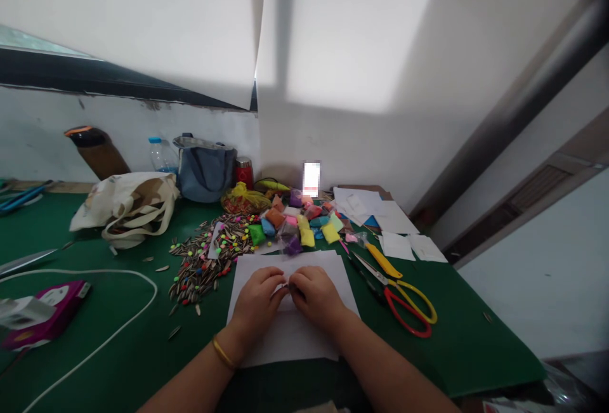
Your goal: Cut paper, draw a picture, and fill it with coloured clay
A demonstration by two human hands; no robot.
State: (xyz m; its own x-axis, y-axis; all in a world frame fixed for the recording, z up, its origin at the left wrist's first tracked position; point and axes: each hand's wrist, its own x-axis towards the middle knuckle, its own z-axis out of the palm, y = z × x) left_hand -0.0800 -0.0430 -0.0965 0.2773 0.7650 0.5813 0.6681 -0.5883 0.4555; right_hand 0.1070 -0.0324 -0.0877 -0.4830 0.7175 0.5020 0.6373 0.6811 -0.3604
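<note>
White paper (285, 340) lies on the green table under both hands. Over its upper middle, my left hand (259, 295) has its fingers closed in a pinch, and a gold bangle (223, 353) circles that wrist. My right hand (316, 292) is also pinched, its fingertips close against those of the left. Something small and dark shows between the fingertips; I cannot make out what it is. Just beyond the paper are small bags of coloured clay (304, 229), and left of it spreads a pile of striped seeds (204, 267) mixed with coloured bits.
Scissors (397, 289) and a yellow-handled cutter (383, 261) lie right of the paper. A white cable (155, 292) curves at left beside a purple box (57, 311). Bags, bottles and a lit phone (311, 178) stand along the wall.
</note>
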